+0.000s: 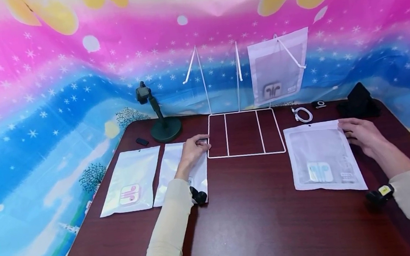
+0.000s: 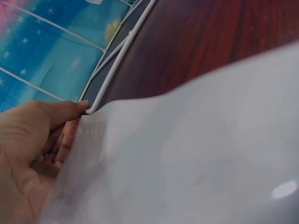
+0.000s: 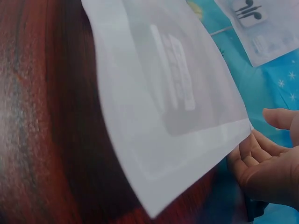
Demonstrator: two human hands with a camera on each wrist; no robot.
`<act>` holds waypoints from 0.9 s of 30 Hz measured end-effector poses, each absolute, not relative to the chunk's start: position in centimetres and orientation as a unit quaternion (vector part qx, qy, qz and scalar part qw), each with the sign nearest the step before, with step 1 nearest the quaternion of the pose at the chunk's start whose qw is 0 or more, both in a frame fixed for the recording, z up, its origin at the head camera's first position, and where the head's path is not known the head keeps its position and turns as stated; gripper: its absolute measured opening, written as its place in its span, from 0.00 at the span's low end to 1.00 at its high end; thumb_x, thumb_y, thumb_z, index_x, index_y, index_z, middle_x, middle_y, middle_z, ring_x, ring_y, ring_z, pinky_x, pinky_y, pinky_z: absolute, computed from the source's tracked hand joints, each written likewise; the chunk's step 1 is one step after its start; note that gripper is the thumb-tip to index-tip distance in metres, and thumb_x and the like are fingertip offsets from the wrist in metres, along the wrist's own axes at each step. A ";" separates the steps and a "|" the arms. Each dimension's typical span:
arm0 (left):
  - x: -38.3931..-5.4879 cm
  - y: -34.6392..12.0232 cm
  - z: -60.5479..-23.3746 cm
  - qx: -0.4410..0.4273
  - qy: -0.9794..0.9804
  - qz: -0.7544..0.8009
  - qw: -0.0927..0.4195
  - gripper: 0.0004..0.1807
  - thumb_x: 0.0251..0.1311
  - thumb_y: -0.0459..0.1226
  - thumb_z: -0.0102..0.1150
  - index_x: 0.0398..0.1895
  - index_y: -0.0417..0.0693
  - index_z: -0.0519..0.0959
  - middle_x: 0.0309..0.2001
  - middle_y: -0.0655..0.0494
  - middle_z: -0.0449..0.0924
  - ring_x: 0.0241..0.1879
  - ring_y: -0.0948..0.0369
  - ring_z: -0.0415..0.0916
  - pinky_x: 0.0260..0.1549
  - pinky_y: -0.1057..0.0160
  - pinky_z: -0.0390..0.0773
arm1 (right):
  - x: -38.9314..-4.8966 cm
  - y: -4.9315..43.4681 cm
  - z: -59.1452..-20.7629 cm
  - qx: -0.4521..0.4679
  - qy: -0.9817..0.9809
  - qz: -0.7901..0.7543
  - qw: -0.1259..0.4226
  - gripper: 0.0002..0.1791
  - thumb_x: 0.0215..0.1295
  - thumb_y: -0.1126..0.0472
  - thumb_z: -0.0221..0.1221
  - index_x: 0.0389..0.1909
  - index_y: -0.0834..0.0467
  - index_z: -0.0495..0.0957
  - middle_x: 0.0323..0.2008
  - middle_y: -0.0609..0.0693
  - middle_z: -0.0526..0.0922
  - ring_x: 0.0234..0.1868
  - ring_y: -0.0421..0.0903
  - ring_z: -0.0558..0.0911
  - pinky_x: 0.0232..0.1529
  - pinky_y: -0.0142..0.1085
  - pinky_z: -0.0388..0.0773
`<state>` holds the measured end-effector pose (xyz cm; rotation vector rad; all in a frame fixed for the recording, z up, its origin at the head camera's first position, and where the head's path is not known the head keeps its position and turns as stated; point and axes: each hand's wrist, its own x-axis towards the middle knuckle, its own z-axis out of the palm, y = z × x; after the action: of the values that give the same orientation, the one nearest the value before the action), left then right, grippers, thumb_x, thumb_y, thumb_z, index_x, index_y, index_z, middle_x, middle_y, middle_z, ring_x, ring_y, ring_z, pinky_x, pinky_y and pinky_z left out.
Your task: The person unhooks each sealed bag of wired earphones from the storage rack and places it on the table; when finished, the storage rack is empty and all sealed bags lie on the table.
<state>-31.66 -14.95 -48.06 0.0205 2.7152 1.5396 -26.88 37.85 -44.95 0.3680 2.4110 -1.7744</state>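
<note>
The white wire display rack (image 1: 247, 155) stands mid-table with three prongs. My left hand (image 1: 194, 148) pinches its left bar, right beside the top corner of a white zip pouch (image 1: 167, 166) that lies partly under my forearm. In the left wrist view, the fingertips (image 2: 83, 105) meet the rack's corner. At the right, another zip pouch (image 1: 319, 148) lies with boxed light-blue earphones inside. My right hand (image 1: 363, 133) touches this pouch's upper right corner with its fingers, the thumb standing apart in the right wrist view.
One pouch with dark earphones (image 1: 278, 69) hangs on the rack's right prong. A pouch with pink earphones (image 1: 131, 180) lies at far left. Behind are a dark stand (image 1: 166, 128), a small black piece (image 1: 142, 142), a coiled white cable (image 1: 303, 114) and a black holder (image 1: 358, 102).
</note>
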 end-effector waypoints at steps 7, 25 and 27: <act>-31.6 -14.8 -48.1 0.007 0.872 0.489 0.006 0.21 0.66 0.34 0.69 0.62 0.50 0.84 0.41 0.49 0.82 0.43 0.53 0.79 0.57 0.53 0.79 | -26.9 37.7 -45.3 0.115 0.798 -0.588 0.061 0.33 0.80 0.45 0.53 0.76 0.59 0.64 0.40 0.27 0.78 0.41 0.31 0.78 0.39 0.27 0.79; -31.7 -15.0 -48.4 0.015 0.869 0.494 -0.002 0.20 0.65 0.34 0.70 0.61 0.49 0.84 0.39 0.49 0.81 0.40 0.54 0.78 0.49 0.56 0.79 | -27.6 38.5 -45.2 0.090 0.761 -0.639 0.071 0.37 0.84 0.52 0.47 0.81 0.70 0.48 0.38 0.24 0.82 0.42 0.27 0.84 0.44 0.27 0.83; -31.7 -15.0 -48.3 0.015 0.869 0.495 -0.001 0.20 0.66 0.34 0.70 0.61 0.49 0.84 0.40 0.49 0.81 0.41 0.54 0.78 0.50 0.56 0.79 | -27.6 38.5 -45.2 0.092 0.754 -0.647 0.072 0.37 0.84 0.52 0.47 0.81 0.70 0.48 0.38 0.25 0.83 0.42 0.28 0.85 0.43 0.27 0.83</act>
<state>-31.72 -14.98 -48.34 0.0460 2.7315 1.5545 -27.60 38.55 -45.20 0.2752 2.2646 -1.9445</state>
